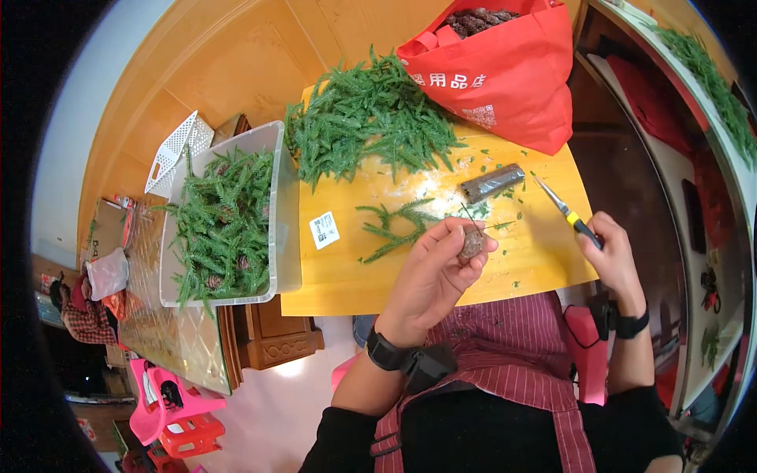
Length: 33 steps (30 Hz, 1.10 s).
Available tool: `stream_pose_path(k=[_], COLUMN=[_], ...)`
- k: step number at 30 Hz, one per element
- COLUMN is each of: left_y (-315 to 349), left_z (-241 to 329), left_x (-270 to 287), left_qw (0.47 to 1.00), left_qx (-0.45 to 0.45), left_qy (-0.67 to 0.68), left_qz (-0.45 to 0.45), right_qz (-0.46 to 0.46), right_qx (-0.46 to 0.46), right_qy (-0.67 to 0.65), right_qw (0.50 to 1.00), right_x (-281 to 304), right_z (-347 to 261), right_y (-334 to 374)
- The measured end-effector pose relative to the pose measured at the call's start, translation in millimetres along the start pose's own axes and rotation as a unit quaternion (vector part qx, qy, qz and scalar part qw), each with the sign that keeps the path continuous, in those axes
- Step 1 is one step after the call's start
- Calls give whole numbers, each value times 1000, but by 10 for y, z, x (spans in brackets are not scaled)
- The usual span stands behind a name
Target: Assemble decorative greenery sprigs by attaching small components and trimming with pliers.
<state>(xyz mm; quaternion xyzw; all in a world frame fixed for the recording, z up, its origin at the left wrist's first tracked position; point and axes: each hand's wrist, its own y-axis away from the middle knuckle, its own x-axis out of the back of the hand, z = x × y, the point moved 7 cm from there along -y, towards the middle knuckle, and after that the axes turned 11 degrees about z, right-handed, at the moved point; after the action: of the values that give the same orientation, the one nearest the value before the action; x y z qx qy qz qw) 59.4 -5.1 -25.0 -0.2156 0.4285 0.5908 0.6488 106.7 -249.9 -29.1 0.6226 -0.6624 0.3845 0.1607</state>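
A small brown pine cone point(471, 244) is pinched between the fingertips of my left hand point(432, 276), with thin dark wire sticking out from it. My right hand point(612, 251) is wrapped around the handle of a slim pointed hand tool with yellow and black grips point(574, 217). Its metal tip points away to the upper left, apart from the cone. Whether it is scissors or pliers, I cannot tell. Just left of the cone lies a green artificial pine sprig point(394, 229). Beyond the cone, a short dark brown bundle in clear plastic point(493, 183) rests on the yellow tabletop point(347, 288).
Green sprigs point(367, 118) are heaped at the back beside a red bag point(512, 83) of pine cones. A clear plastic bin point(288, 229) with sprigs and cones stands left, near a white label point(324, 230). Pink and red stools point(189, 433) are lower left; a person point(83, 319) is far left.
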Motion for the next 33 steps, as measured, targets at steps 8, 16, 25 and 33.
stream_pose_path(k=[8,16,25,33], left_y=[-16,29,30,91], left_z=[52,67,56,227], left_x=[-21,-26,6,4], left_qw=[999,999,999,961], left_qx=[-9,-14,-11,-222], left_qy=[39,36,37,-142], left_qz=[-24,-9,-7,82], right_qz=[-68,-66,-32,-9], right_qx=[140,208,228,227], right_qy=[-128,-133,-99,-99], right_qw=[979,967,968,969], right_x=[-5,-18,-14,-71], right_z=[-847,-1157,-1191,-1162], right_y=[146,109,103,122])
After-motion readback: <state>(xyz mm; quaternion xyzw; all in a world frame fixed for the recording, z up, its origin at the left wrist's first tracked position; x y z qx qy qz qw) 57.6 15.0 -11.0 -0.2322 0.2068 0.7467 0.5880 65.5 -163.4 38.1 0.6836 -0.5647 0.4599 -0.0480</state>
